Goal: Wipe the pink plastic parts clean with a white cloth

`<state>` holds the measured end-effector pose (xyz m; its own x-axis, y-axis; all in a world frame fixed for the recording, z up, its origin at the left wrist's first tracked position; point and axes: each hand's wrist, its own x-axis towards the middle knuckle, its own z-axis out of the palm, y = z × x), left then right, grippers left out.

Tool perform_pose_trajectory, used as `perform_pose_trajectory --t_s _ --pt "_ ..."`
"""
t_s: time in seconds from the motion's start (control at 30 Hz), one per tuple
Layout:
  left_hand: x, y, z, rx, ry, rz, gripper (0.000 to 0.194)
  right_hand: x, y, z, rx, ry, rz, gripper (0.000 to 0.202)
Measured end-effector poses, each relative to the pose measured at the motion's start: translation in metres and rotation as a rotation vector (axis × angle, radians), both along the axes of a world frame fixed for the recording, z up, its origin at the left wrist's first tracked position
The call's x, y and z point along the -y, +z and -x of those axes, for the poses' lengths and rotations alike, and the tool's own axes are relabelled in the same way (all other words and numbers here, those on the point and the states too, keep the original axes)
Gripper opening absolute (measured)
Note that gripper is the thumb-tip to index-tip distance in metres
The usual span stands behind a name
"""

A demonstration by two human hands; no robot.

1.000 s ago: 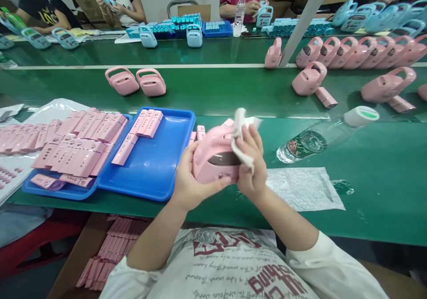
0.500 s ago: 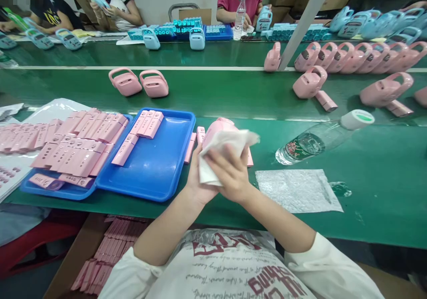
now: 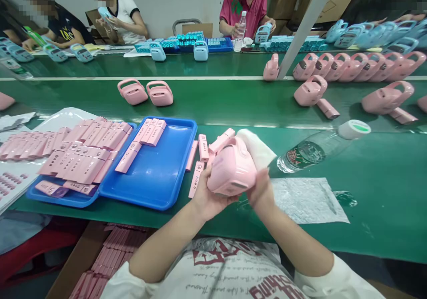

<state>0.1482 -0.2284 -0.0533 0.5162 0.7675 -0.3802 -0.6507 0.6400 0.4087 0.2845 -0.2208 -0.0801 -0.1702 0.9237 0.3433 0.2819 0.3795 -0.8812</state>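
The pink case (image 3: 231, 172) is up between your two hands, held above the near edge of the green surface (image 3: 376, 183) and tilted so its slotted face turns toward you. It looks like a hollow, hard plastic shell: expect it to be light and stiff, with no give under a squeeze. The glossy, rounded sides could slip, and they would probably scuff if knocked, so a broad hold under the body suits it better than a fingertip pinch. Its far end is partly hidden, so how well a grip there would serve is hard to tell.

Your left hand (image 3: 207, 197) is cupped around the left side and underside, a sound place to carry the weight. Your right hand (image 3: 262, 191) is closed at the right side on the white cloth (image 3: 257, 150), which sticks out past the far end; its fingers are blurred. The cloth looks thin, soft and easily creased, best pinched near its middle.

Just beyond and left of the case lie loose pink sticks (image 3: 196, 179), then the blue tray (image 3: 145, 187) with a few more. To the right are a crinkled translucent sheet (image 3: 308, 201) and a clear bottle (image 3: 305, 153) lying tilted in view. Farther out stand two handled pink cases (image 3: 147, 93).
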Motion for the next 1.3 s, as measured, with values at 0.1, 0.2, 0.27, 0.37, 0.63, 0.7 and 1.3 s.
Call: perform_pose_trajectory --t_s 0.1,0.2,0.27,0.37,0.63,0.7,1.3 --pt "0.002 -0.006 0.013 -0.302 -0.028 -0.356 0.063 -0.015 0.032 -0.017 -0.204 0.085 0.283 0.056" --pt "0.003 -0.008 0.024 -0.65 -0.109 -0.654 0.077 -0.03 0.055 -0.027 -0.098 0.063 0.317 0.037" --pt "0.003 -0.009 0.029 -0.897 -0.092 -0.739 0.084 -0.038 0.064 -0.026 0.083 0.036 0.199 0.038" --pt "-0.001 -0.012 0.034 -1.127 -0.008 -0.839 0.087 -0.055 0.076 -0.02 0.198 0.105 0.144 0.046" --pt "-0.048 0.006 0.049 -2.048 -0.35 -1.071 0.05 -0.207 0.089 -0.024 -0.016 -0.411 0.177 0.026" --pt "-0.058 0.004 0.046 -2.135 -0.531 -1.027 0.054 -0.245 0.079 -0.023 -0.008 -0.489 0.327 0.02" --pt "-0.157 0.041 0.043 -2.171 -0.143 -1.082 0.044 -0.245 0.043 -0.031 -0.149 -0.589 0.178 0.037"
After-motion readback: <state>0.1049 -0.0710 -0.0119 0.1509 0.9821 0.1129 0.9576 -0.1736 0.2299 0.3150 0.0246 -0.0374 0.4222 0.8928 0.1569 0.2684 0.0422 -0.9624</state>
